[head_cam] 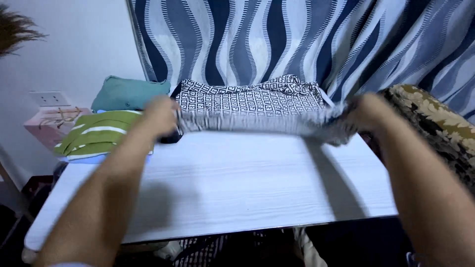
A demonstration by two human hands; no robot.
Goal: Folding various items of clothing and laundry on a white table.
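Note:
A black-and-white patterned garment point(250, 104) is stretched out in the air above the far half of a white wood-grain table point(237, 188). My left hand point(159, 116) grips its left edge and my right hand point(367, 112) grips its right edge, both blurred by motion. The cloth hangs between them, its near edge folded toward me and its far part resting at the table's back edge.
A green-and-white striped folded garment point(96, 134) lies at the table's far left, with a teal folded cloth point(129, 93) behind it. A blue wavy-patterned curtain point(307, 39) hangs behind. A brown patterned cushion point(440, 128) sits at the right. A pink box point(52, 123) stands at the left wall.

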